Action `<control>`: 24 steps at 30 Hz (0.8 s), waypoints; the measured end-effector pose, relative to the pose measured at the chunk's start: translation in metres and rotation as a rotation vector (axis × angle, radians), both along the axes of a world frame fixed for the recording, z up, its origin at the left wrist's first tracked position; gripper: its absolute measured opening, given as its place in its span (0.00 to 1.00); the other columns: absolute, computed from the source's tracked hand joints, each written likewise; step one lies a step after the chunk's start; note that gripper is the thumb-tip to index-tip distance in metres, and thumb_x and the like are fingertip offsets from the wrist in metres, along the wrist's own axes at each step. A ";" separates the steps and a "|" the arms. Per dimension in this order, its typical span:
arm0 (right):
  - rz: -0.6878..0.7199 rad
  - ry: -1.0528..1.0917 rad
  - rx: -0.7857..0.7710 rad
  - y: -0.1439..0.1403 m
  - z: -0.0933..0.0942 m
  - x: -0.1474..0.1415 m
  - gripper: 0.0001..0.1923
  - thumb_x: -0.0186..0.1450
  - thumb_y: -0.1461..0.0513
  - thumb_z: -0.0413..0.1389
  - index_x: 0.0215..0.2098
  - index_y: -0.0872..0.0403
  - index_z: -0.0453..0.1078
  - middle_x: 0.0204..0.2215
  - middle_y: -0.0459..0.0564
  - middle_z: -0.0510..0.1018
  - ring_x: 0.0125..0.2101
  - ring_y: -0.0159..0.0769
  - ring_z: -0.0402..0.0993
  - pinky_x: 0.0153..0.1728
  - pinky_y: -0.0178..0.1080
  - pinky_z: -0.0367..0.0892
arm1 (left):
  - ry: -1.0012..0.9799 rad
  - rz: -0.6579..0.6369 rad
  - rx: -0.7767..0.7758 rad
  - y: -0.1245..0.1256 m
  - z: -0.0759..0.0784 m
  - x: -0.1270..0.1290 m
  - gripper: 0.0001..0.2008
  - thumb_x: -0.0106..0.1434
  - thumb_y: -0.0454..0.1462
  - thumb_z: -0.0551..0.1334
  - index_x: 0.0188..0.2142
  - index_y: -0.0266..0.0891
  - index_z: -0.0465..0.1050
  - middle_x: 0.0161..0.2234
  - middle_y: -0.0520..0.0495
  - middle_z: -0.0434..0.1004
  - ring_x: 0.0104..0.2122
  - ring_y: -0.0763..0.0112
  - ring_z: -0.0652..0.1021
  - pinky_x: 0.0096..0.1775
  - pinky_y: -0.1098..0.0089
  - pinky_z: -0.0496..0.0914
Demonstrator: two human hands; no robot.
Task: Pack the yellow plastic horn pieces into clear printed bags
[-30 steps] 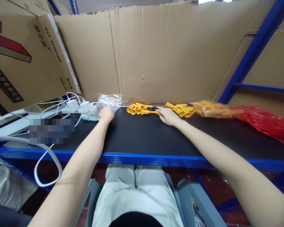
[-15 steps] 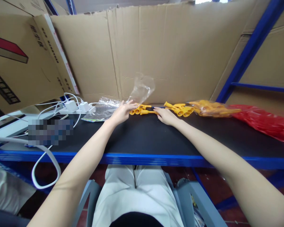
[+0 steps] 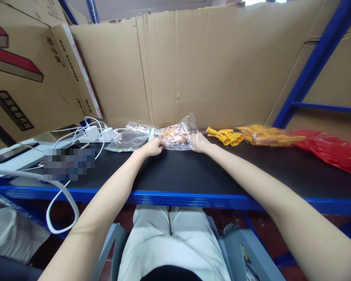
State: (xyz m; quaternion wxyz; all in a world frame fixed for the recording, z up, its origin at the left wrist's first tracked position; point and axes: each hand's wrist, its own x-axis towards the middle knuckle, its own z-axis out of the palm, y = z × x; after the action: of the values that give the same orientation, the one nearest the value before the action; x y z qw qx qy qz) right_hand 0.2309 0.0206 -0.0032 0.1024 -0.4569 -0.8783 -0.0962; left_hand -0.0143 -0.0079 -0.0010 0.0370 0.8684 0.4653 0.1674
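My left hand (image 3: 153,147) is closed on the near left edge of a clear plastic bag (image 3: 179,146), with the thumb side toward the right. Yellow trumpet-shaped plastic pieces (image 3: 174,135) show blurred through the film, inside or under it. At the bag's right end my right hand (image 3: 199,141) is curled, with film across its fingers; whether it is inside the bag or behind the film I cannot tell. Just right of that hand lie loose yellow trumpet-shaped pieces (image 3: 226,136), their flared ends facing me.
Farther right are a bag of yellow pieces (image 3: 265,135) and a red plastic bag (image 3: 332,150). Flat clear packaging (image 3: 124,142) lies left of my left hand. Chargers with white cables (image 3: 101,133) stand beyond it. A cardboard wall (image 3: 222,70) closes off the back of the black tabletop (image 3: 187,171).
The clear bag has come down from upright to lie around or over the yellow pieces between my hands. My left hand has closed at its near edge; my right hand has curled at its right end.
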 end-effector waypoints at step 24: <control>-0.337 0.190 -0.127 -0.013 0.009 0.037 0.12 0.61 0.62 0.50 0.41 0.54 0.70 0.41 0.53 0.77 0.41 0.41 0.72 0.41 0.39 0.64 | -0.018 0.084 -0.037 0.003 0.000 -0.006 0.19 0.51 0.27 0.51 0.37 0.36 0.78 0.37 0.48 0.80 0.39 0.68 0.77 0.44 0.72 0.68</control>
State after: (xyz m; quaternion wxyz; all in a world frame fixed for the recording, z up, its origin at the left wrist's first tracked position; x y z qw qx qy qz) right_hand 0.2676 0.0073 0.0058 0.1383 -0.6100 -0.7801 -0.0129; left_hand -0.0198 -0.0053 -0.0009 0.0501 0.8457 0.5041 0.1679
